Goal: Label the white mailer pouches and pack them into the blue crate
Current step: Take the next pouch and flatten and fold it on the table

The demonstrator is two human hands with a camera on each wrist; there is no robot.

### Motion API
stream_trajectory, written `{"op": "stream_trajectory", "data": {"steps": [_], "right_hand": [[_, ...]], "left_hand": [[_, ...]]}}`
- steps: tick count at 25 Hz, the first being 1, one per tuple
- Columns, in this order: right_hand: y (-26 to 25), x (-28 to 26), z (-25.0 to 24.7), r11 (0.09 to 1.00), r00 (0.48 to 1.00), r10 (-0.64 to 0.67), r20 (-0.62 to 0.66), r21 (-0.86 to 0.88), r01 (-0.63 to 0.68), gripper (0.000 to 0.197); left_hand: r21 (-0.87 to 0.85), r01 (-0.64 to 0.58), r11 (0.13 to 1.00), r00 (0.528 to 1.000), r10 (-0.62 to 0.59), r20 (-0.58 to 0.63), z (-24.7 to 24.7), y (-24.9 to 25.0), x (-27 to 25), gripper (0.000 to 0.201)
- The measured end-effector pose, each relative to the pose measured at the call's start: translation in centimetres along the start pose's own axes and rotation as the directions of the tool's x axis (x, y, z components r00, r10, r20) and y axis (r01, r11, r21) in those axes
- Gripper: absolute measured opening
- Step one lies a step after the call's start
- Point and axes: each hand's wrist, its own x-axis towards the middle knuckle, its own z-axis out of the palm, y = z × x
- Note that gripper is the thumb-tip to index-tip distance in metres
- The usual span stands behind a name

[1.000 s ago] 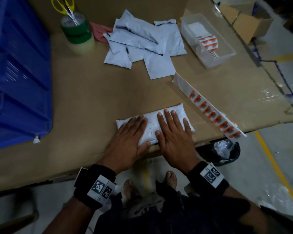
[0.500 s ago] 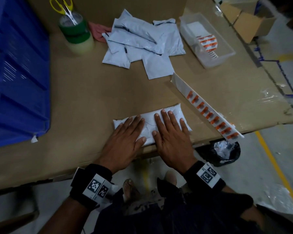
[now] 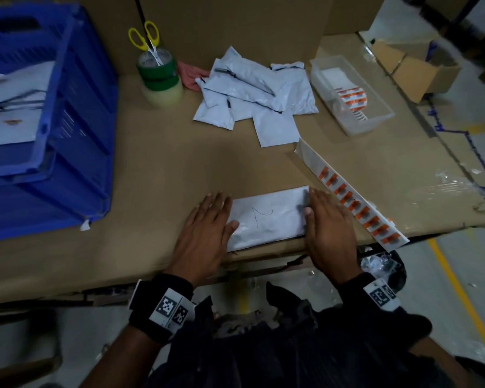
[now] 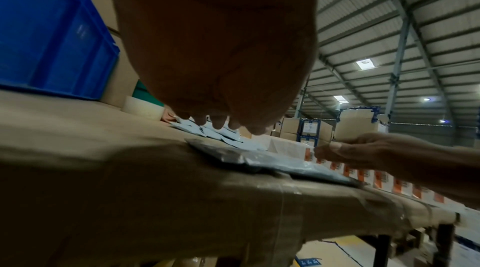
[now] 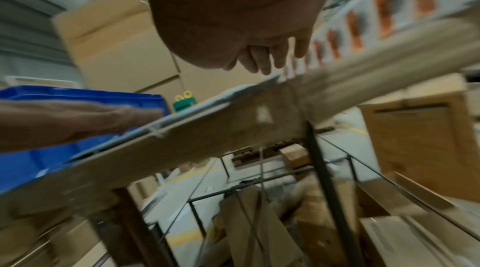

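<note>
White mailer pouch [image 3: 266,218] flat at my near table edge, blue crate [image 3: 76,113] far left.

It bears a scribbled pen mark. More white pouches [image 3: 252,93] lie heaped at the back; a few packed pouches [image 3: 14,107] rest flat inside the crate.

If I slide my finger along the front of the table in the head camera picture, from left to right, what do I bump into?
Blue crate → left hand → white mailer pouch → right hand → strip of orange labels.
</note>
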Motion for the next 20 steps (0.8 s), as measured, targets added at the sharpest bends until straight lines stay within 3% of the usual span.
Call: {"op": "stream_trajectory", "data": {"steps": [2,5,12,17,20], "right_hand": [[-1.7,0.4,0.8,0.989,0.982,-0.146,0.116,0.007,0.147,0.053],[-3.1,0.3,3.3,0.954,0.926,-0.254,0.278,-0.086,0.288,0.058],[-2.0,0.9,3.0,0.927,0.925,-0.241,0.294,-0.212,0.309,0.067],[-1.3,0.8,2.8,0.962,0.929,-0.183,0.322,-0.135,0.237,0.073],[-0.4,0.7,2.5,0.97,0.941,-0.098,0.325,-0.18,0.163,0.084]], "left_hand": [[-0.002,-0.06,0.998,0.998,0.06,-0.005,0.1,0.7,0.8,0.071],[0.03,-0.093,0.995,0.99,0.089,0.113,1.3,0.8,1.5,0.087],[0.03,-0.022,0.999,0.995,0.019,0.101,2.2,-0.1,0.8,0.094],[0.052,0.023,0.998,0.998,-0.026,0.061,2.2,-0.3,0.0,0.099],[0.023,0.081,0.996,0.99,-0.083,0.111,1.9,-0.9,-0.9,0.102]]}}
